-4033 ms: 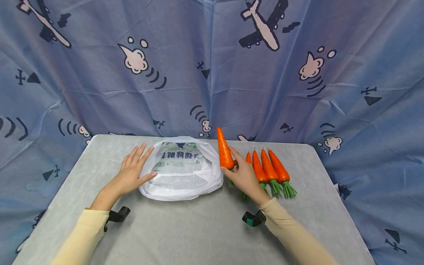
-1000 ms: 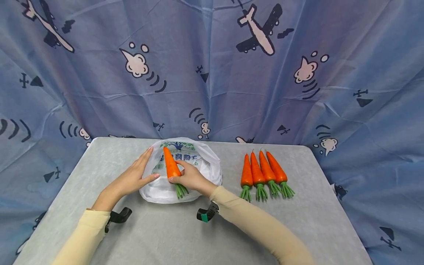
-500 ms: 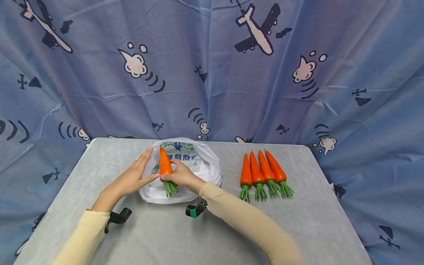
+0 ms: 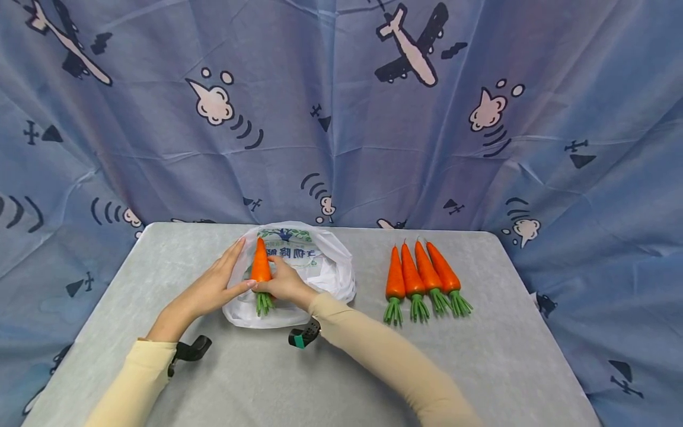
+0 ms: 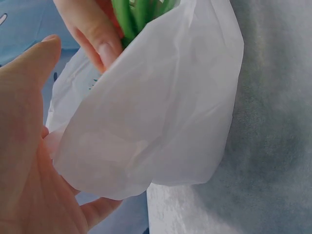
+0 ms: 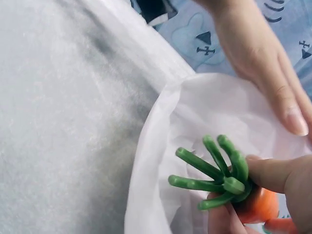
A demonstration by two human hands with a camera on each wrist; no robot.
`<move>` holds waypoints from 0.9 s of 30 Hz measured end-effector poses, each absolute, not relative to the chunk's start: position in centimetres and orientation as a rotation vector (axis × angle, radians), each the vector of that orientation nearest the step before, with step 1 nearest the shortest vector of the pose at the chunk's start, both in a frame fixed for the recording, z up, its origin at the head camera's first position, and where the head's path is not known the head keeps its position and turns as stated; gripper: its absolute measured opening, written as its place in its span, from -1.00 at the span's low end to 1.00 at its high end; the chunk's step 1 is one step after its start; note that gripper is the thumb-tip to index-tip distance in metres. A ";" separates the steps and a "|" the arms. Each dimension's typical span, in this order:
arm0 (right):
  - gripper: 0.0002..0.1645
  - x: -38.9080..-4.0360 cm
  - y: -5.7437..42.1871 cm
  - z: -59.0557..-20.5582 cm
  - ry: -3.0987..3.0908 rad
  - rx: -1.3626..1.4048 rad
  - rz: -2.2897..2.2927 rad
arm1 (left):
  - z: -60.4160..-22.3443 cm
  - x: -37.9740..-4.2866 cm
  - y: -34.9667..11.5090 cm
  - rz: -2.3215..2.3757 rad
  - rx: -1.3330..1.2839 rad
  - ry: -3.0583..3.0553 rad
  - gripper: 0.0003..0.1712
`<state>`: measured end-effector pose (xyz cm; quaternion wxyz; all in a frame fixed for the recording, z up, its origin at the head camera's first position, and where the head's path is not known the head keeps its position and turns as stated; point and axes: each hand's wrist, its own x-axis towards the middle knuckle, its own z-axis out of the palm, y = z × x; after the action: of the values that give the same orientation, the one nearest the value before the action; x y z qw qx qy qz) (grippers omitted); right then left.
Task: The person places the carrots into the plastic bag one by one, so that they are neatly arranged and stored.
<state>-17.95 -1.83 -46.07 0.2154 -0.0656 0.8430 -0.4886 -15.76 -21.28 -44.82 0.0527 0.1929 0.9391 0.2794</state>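
While right hand (image 4: 288, 282) pinches one orange, green-stemmed carrot (image 4: 261, 267), we count four carrots (image 4: 412, 273) centre-right; left hand (image 4: 209, 286), thumb spread, touches one bag (image 4: 338, 273).

Thin plastic bag (image 4: 338, 277), smooth glossy carrot (image 4: 261, 265), creased cloth curtain (image 4: 288, 118)

- The right hand (image 6: 297, 187), at the lower right, pinches an orange carrot with green stalks (image 6: 258, 207) between thumb and fingers.
- The stalks fan out toward the left, over the mouth of a thin white plastic bag (image 6: 148, 183).
- The left hand (image 6: 263, 63) slants down from the top, beside the bag's rim.
- Pale grey table (image 6: 58, 126) at left; blue printed cloth (image 6: 187, 36) behind.
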 end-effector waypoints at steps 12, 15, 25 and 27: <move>0.08 -18.2 -2.6 -46.9 2.332 -0.206 -1.397 | -44.9 -15.8 -21.4 0.855 0.591 2.854 0.10; 0.07 -18.3 -2.8 -47.1 2.324 -0.208 -1.407 | -45.0 -15.8 -21.5 0.857 0.594 2.854 0.10; 0.09 -18.6 -3.1 -47.8 2.337 -0.201 -1.390 | -45.3 -16.0 -21.6 0.854 0.600 2.855 0.10; 0.10 -18.7 -3.2 -47.8 2.339 -0.210 -1.392 | -45.3 -16.0 -21.6 0.852 0.602 2.857 0.10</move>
<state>-18.69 -3.16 -47.79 0.2044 -0.0754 0.8387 -0.4991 -15.97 -21.58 -45.26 0.0497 0.1978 0.9381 0.2798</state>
